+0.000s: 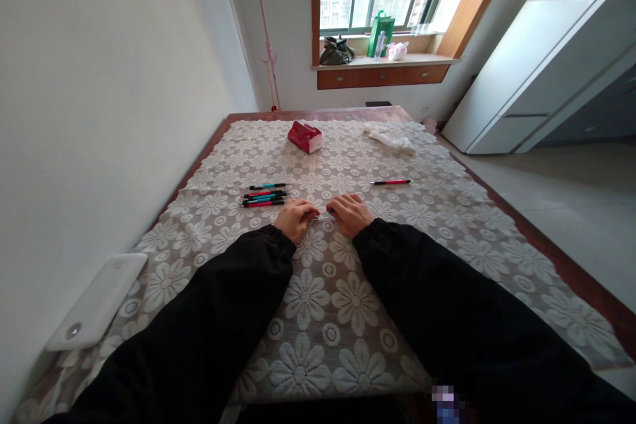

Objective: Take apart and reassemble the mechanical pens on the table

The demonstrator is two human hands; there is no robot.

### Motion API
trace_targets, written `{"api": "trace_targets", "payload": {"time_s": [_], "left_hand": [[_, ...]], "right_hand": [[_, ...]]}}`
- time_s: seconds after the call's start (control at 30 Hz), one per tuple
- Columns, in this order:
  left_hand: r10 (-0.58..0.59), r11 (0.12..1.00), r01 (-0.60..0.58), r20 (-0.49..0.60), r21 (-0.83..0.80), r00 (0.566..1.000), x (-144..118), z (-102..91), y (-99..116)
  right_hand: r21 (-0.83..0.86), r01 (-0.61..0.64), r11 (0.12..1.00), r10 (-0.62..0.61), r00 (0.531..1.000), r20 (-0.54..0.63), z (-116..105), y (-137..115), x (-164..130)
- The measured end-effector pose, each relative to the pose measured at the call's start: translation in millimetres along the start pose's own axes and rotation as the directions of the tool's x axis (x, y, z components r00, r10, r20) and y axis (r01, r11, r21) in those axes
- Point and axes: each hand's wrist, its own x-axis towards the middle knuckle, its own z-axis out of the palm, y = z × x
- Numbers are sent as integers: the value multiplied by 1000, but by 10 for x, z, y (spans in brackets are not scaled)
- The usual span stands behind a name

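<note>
My left hand [297, 218] and my right hand [350, 214] face each other just above the tablecloth, both closed in a pinch. A bit of teal shows at the right fingertips, matching the teal pens nearby; most of that pen is hidden in the hand. Between the hands runs a thin, pale, see-through piece [322, 216], too small to name, which reaches the left fingertips. Left of my left hand lies a pile of red, teal and black pens [264, 199], with one teal and black pen [268, 186] just beyond. A red and black pen [391, 182] rests alone to the right.
A floral lace tablecloth [307, 298] covers the table. Toward its far side are a red tissue pack [305, 137] and a crumpled white plastic bag [392, 140]. A white oblong device [99, 301] sits at the left edge by the wall.
</note>
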Motion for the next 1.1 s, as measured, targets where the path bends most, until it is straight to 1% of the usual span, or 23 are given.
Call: {"api": "trace_targets", "payload": {"time_s": [0.07, 0.13, 0.23, 0.33, 0.47, 0.57, 0.67, 0.73, 0.77, 0.83, 0.93, 1.0, 1.1], "left_hand": [[-26, 1000, 26, -14, 10, 1000, -2, -5, 32], [-46, 998, 46, -17, 31, 999, -4, -12, 70], [-42, 997, 43, -10, 62, 999, -7, -21, 111], [-29, 996, 30, -7, 81, 1000, -9, -19, 119], [-16, 996, 16, -8, 84, 1000, -16, -13, 114], [-26, 997, 27, -15, 76, 1000, -23, -20, 119], [-49, 996, 51, -26, 67, 998, -25, -33, 127], [-57, 996, 59, -37, 67, 998, -24, -42, 131], [-58, 996, 61, -44, 68, 997, -23, -47, 133], [-62, 995, 66, -61, 69, 996, -23, -57, 136], [-72, 995, 78, -83, 64, 994, -24, -74, 140], [-83, 995, 88, -96, 53, 992, -22, -84, 139], [-106, 993, 111, -107, 46, 989, -14, -92, 139]], "right_hand": [[-26, 83, 996, -84, 996, -25, 30, 21, -10], [-58, 128, 990, -132, 989, -64, 36, 32, -16], [-85, 170, 982, -178, 979, -97, 19, 31, -15], [-95, 179, 979, -187, 978, -89, 2, 22, -8], [-107, 90, 990, -99, 991, -85, 9, 8, -10], [-112, -40, 993, 33, 997, -64, 18, 1, -17], [-104, -190, 976, 188, 982, -33, 9, 4, -17], [-90, -247, 965, 246, 969, -27, -3, 8, -13], [-82, -256, 963, 254, 967, -30, -9, 8, -12], [-56, -227, 972, 225, 974, -38, -16, 6, -11], [8, -104, 995, 105, 994, -41, -9, 0, -19], [43, -26, 999, 28, 999, -33, 7, 4, -27], [67, 22, 997, -21, 999, -25, 36, 27, -37]]}}
